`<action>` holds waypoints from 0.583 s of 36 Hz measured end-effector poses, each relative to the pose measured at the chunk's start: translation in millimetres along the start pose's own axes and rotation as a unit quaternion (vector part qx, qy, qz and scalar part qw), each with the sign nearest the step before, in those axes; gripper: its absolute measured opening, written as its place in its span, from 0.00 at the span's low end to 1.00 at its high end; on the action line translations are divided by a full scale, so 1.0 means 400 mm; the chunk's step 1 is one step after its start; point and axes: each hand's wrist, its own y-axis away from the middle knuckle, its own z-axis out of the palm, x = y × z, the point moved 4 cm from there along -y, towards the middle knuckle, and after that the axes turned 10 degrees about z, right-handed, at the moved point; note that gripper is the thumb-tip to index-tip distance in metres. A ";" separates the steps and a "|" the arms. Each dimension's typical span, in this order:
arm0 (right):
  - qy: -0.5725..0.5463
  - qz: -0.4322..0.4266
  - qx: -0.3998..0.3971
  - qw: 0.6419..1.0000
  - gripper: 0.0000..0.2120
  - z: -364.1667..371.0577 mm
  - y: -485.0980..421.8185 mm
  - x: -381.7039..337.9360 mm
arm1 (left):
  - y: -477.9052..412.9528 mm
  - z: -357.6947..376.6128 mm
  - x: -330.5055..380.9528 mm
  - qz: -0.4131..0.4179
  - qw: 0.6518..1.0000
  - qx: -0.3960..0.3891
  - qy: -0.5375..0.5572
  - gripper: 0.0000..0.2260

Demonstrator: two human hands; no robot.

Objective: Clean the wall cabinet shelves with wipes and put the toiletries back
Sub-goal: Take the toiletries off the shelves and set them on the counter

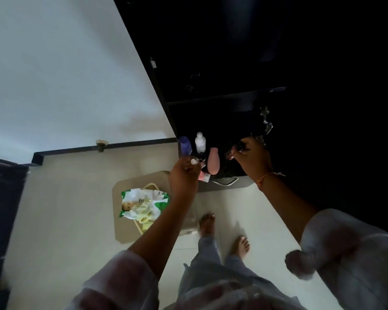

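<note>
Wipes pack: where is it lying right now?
Head view, lower centre-left: the wipes pack lies on a beige surface, just left of the person's left forearm.

A plain white wall (pixel 65 74) meets the pale glossy floor (pixel 65 231) at a dark skirting strip (pixel 132 144), where a small round tan knob (pixel 102 144) sits. A beige flat-topped stool (pixel 122 231) stands on the floor.

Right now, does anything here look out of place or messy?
The wipes pack on the low beige stand lies crumpled and open, with yellowish sheets spilling out. Nothing else clearly stands out; the cabinet is too dark.
</note>
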 end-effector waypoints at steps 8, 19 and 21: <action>0.042 -0.003 -0.030 0.999 0.17 0.097 -0.147 0.051 | -0.028 0.108 -0.084 -0.021 0.999 -0.033 -0.009 0.05; 0.122 -0.075 -0.051 0.988 0.18 0.186 -0.269 0.028 | -0.080 0.177 -0.088 -0.006 0.999 -0.039 0.000 0.01; 0.126 -0.083 -0.074 0.986 0.18 0.203 -0.282 0.021 | -0.085 0.182 -0.087 -0.008 0.999 -0.033 0.003 0.02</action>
